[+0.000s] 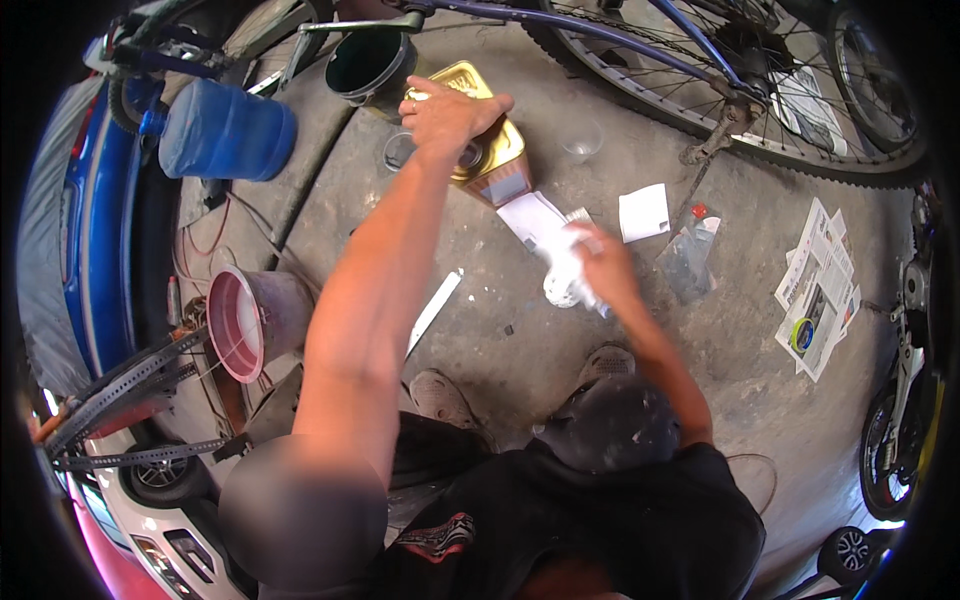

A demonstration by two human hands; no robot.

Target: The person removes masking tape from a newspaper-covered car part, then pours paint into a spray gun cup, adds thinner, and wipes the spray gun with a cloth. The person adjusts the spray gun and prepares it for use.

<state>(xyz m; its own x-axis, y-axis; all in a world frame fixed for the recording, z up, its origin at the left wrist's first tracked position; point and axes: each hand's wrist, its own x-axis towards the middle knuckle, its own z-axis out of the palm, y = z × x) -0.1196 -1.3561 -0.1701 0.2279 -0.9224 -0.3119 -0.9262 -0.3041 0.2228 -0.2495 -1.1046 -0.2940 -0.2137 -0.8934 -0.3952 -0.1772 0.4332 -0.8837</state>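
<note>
A square gold tin (508, 140) with brownish printed sides stands on the concrete floor in front of me. Over its top spreads my left hand (445, 115), fingers apart; whether it rests on the lid or hovers, I cannot tell. A dark round opening shows on the tin beside my wrist. My right hand (605, 265), somewhat blurred, is closed on a crumpled white cloth or paper (568, 268) low over the floor. White paper sheets (530, 218) lie between that hand and the tin, and another white sheet (643, 212) lies to the right.
A dark bucket (370, 68) and a clear cup (400, 150) stand left of the tin, another clear cup (580, 140) right of it. Bicycles (735, 110) lie across the far side. A blue water jug (230, 130), pink bucket (240, 325) and newspapers (820, 285) surround me.
</note>
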